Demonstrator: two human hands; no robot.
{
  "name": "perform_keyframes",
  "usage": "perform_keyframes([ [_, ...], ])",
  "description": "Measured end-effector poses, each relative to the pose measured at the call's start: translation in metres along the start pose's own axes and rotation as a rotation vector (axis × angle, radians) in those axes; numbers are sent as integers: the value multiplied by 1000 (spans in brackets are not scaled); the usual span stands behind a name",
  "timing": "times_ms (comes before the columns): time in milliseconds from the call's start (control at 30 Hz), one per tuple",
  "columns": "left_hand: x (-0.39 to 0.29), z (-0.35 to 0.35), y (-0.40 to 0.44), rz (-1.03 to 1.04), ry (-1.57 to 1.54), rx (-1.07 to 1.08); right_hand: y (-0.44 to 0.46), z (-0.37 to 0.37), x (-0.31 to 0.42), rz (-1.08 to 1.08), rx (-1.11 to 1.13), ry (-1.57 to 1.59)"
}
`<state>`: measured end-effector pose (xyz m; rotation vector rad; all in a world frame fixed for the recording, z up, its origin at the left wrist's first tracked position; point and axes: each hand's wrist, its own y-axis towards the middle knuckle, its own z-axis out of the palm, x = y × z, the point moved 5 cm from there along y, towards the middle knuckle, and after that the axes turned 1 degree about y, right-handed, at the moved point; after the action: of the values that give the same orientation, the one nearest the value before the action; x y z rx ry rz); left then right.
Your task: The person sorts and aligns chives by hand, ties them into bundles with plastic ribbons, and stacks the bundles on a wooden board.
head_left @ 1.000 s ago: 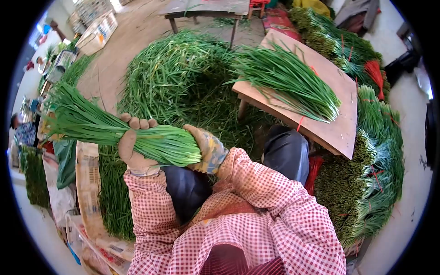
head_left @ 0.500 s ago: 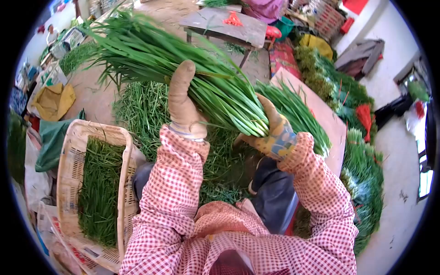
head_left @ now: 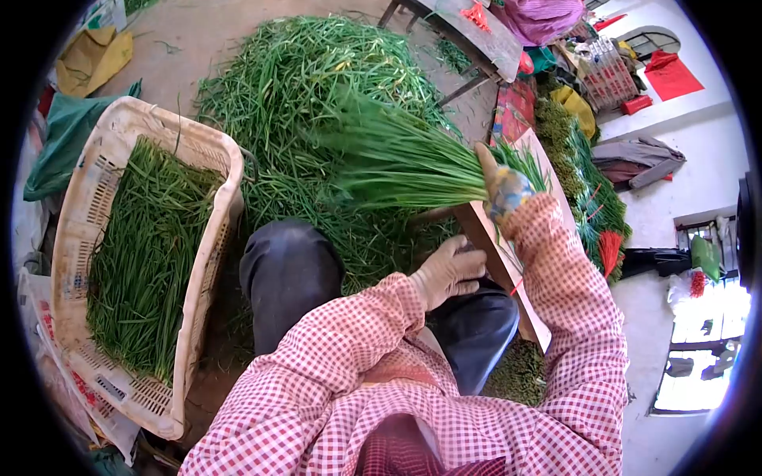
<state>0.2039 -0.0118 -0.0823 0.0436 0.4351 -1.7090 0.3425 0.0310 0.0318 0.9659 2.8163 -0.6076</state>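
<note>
My right hand, in a patterned work glove, grips a bunch of garlic chives by the pale stem ends. The leaves fan out leftward, blurred, above a big heap of loose green leaves on the floor. In a plain beige glove, my left hand is off the bunch, over my right knee and close to the edge of a board. Its fingers are curled in, and whatever they may hold is hidden. More chives lie on the board, partly behind my right hand.
A plastic crate of green leaves stands at my left. Behind it are a green sack and a yellow bag. A low table bears red ties. Tied bunches line the wall at right.
My left hand has let go of the chives and come down to my right knee. The bunch, now in my right hand alone, has swung lower over the heap. The view has shifted.
</note>
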Motion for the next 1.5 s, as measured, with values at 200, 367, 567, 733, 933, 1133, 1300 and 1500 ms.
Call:
perform_keyframes([
  [200, -32, -34, 10, 360, -283, -207, -75, 106, 8, -218, -509, 424],
  [367, -11, -48, 13, 299, -423, -115, -100, 164, 31, -102, -545, 806],
  [567, -16, -48, 16, 347, -403, -39, -90, 164, 28, -74, -631, 1087],
  [733, -26, -47, 16, 392, -423, 0, -45, 195, 11, -144, -428, 2320],
  [933, -40, -33, 5, 425, -385, 6, -44, 177, 16, -237, -382, 2285],
  [1133, -56, -20, -12, 422, -320, 215, -92, 139, -13, -343, -504, 1044],
  [1300, -75, -28, -32, 382, -439, 408, -170, 144, -61, -301, -408, 1115],
  [1500, -74, -24, -53, 407, -304, 414, -267, 213, -105, -160, -205, 1844],
])
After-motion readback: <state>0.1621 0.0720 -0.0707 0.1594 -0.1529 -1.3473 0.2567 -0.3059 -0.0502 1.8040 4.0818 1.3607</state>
